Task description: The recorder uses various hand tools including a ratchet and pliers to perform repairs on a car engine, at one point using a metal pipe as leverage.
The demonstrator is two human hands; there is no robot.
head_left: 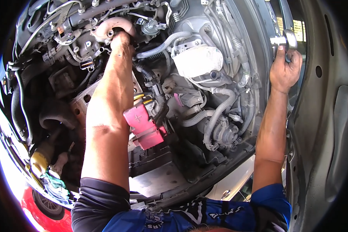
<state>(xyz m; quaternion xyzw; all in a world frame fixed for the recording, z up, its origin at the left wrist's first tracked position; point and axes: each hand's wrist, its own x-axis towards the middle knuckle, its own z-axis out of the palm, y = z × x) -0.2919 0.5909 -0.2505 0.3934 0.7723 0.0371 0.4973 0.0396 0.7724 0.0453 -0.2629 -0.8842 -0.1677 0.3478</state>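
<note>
My left arm stretches far over the engine bay, and my left hand [122, 41] reaches in at a curved metal pipe [111, 25] near the top. Its fingers are hidden under and behind the pipe, so I cannot see whether they hold anything. Out at the right edge of the bay, my right hand [285, 71] is closed around the handle of a ratchet wrench [290, 39]. The ratchet's round head sticks up above the fist, with a shiny socket [276, 41] on it pointing left, above the thumb.
A red plastic terminal cover [145, 127] sits on the black battery [152, 164] below my left forearm. Hoses and a silver-capped round housing [199, 61] fill the middle. A rag [55, 187] lies at lower left. The raised hood [321, 116] borders the right side.
</note>
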